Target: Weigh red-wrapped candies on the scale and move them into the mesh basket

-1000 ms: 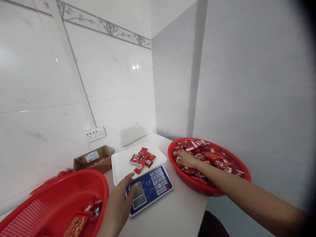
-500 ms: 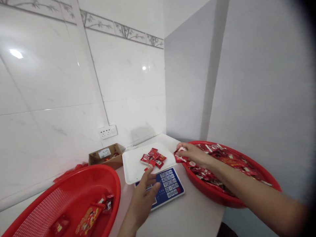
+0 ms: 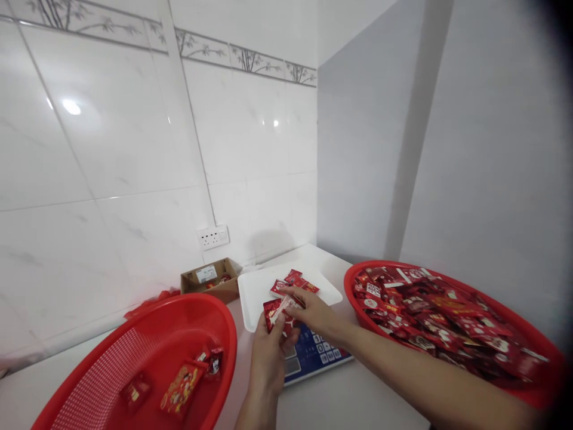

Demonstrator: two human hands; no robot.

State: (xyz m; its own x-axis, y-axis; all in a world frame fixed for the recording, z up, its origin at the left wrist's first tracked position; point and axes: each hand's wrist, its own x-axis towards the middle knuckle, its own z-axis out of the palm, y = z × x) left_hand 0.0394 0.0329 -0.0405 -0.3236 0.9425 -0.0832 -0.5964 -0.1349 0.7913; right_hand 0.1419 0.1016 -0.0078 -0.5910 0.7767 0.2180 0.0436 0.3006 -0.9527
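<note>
Both my hands meet over the front of a white scale tray point(image 3: 257, 286). My right hand point(image 3: 313, 313) pinches a small red snack packet point(image 3: 275, 312), and my left hand point(image 3: 271, 352) comes up from below with its fingers closed on the same packet. A few more red packets point(image 3: 295, 280) lie on the tray. The blue keypad of the scale point(image 3: 320, 352) shows under my right wrist. A red basket point(image 3: 358, 310) heaped with red packets stands to the right.
A second red basket point(image 3: 188, 310) at the left holds a few packets. A small cardboard box point(image 3: 210, 280) sits by the tiled wall under a socket point(image 3: 213, 237). A grey partition wall rises behind the right basket.
My right hand left the right basket with a packet and moved left over the scale. My left hand rose from the scale's keypad to meet it. The view shifted left.
</note>
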